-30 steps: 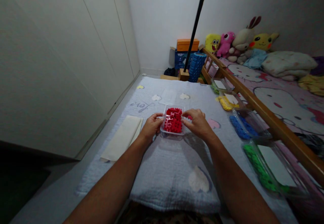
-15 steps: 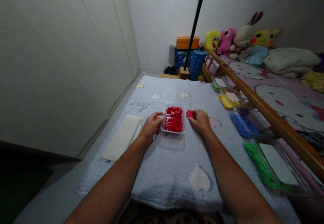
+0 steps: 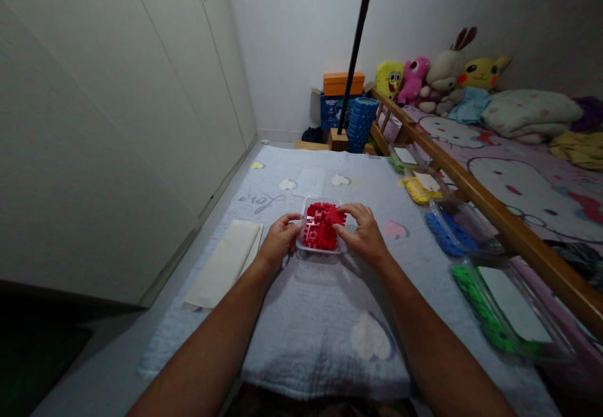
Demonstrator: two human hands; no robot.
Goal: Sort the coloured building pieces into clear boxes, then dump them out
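Note:
A clear plastic container [image 3: 321,252] filled with red interlocking building pieces [image 3: 316,228] stands on the cloth in front of me. My left hand [image 3: 281,239] grips the container's left wall, thumb and fingers closed at its rim. Over the right side of the container, my right hand [image 3: 365,233] pinches a red building piece [image 3: 335,216] between thumb and fingers. That piece is just above or touching the others; I cannot tell which.
Folded cream paper [image 3: 227,265] lies to the left on the patterned cloth [image 3: 311,335]. Along the right stand clear containers with green pieces [image 3: 485,310], blue pieces [image 3: 447,232] and yellow pieces [image 3: 419,189]. Beyond them runs a wooden bed rail [image 3: 499,213]. A black pole [image 3: 354,59] rises at the back.
My right hand has carried the red building piece from beside the container leftward to over its right side. My left hand keeps its hold. The view has shifted slightly.

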